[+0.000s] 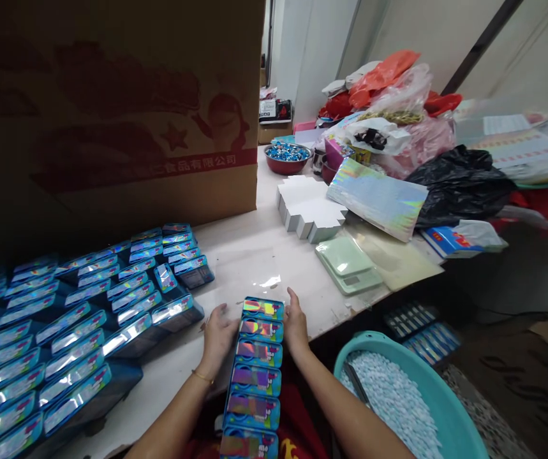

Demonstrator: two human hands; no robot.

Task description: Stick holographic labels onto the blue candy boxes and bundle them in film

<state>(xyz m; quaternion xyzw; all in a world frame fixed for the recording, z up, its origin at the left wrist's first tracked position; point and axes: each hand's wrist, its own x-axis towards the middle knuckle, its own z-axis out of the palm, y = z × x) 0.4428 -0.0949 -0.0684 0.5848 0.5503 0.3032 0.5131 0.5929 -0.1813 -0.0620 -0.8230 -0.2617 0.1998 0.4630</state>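
Observation:
A single row of blue tins with shiny holographic tops (258, 354) runs from the table edge back toward my body. My left hand (219, 338) presses against the left side of the row near its far end, a thin bracelet on the wrist. Against the right side, opposite it, lies my right hand (296, 322), its index finger pointing up and away. The row is held between both hands. To the left, many more blue tins (133, 306) stand packed in rows on the white table (235, 245).
A large cardboard box (226, 185) rises behind the tins. Right of centre are a green scale (349, 264), stacked white cards (309, 197), a holographic sheet (377, 197) and a bowl of blue wrapped pieces (287, 156). A teal tub (465, 417) of pale blue pellets stands below the table's right edge.

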